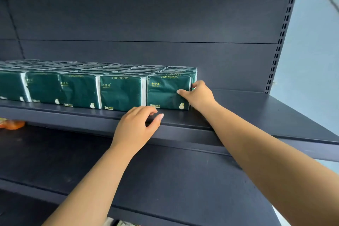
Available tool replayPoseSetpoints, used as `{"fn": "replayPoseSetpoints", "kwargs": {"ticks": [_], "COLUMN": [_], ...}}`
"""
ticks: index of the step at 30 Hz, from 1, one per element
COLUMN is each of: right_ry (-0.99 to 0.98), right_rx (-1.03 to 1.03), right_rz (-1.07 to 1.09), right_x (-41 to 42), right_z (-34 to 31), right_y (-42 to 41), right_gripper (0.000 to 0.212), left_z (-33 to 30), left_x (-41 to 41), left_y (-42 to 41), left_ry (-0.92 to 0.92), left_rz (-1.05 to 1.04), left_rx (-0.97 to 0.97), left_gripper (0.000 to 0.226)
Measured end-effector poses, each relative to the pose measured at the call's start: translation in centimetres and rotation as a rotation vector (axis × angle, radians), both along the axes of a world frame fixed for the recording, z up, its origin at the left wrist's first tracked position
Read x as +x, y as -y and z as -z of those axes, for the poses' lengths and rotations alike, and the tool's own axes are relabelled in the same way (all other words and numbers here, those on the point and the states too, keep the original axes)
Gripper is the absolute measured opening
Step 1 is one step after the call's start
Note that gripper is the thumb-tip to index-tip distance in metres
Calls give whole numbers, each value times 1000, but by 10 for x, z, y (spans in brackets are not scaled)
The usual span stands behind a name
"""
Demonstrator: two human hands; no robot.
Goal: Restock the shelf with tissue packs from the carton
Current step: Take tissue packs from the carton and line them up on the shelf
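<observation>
- Nearest the camera, two bare forearms reach up and forward over a lower dark shelf (183, 180) towards the shelf being filled.
- The left hand (136, 126) sits at the front lip of the upper shelf (256, 115), just below the join between the last two front packs. Its fingers are loosely curled with the thumb out, and it holds nothing.
- The right hand (199, 95) grips the rightmost tissue pack (165, 93) at its right edge: the thumb lies on the green front face and the fingers wrap round the side, out of sight behind it.
- That pack stands on edge at the right end of the front row of tissue packs (73, 88), touching its neighbour; its printed label reads upside down.
- Behind the front row, further green packs fill the shelf depth towards the back panel (165, 14).
- As a judgement, the work is well along: the row runs from the left edge of view to past the middle. The bare stretch of upper shelf to the right of the last pack remains to be filled.
- The carton is not in view, so how many packs remain cannot be told.
- An orange item (11, 124) shows at far left beneath the upper shelf.
</observation>
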State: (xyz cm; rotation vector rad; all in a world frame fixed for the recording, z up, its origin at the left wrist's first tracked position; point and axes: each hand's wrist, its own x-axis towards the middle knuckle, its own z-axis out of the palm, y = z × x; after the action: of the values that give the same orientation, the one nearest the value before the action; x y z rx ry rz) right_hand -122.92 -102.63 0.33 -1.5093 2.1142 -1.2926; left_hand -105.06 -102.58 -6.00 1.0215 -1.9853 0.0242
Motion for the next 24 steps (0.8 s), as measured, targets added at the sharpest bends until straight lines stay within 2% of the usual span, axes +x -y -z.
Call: {"fn": "replayPoseSetpoints", "kwargs": {"ticks": [4, 6, 8, 14, 17, 20, 24], "right_ry": [-30, -43, -82, -482, -687, -763, -731], "right_rx": [32, 18, -7, -8, 46, 87, 88], "right_rz": [38, 70, 91, 109, 84, 51, -25], "right_x": [-2, -3, 0, 26, 44, 67, 98], "right_z": [3, 4, 5, 11, 23, 45, 82], "right_y": [-3, -15, -34, -120, -171, -224, -282], "right_gripper": [60, 59, 56, 44, 41, 41, 41], "left_z": [1, -2, -5, -20, -17, -4, 18], "left_x": [1, 3, 7, 30, 52, 83, 129], "left_y": [3, 2, -1, -49, -86, -132, -196], "left_ry": [14, 13, 21, 162, 229, 282, 352], "left_rz": [25, 74, 105, 105, 119, 113, 96], "left_rx": [-52, -23, -12, -99, -150, -174, -147], "left_gripper": [41, 27, 22, 28, 39, 35, 46]}}
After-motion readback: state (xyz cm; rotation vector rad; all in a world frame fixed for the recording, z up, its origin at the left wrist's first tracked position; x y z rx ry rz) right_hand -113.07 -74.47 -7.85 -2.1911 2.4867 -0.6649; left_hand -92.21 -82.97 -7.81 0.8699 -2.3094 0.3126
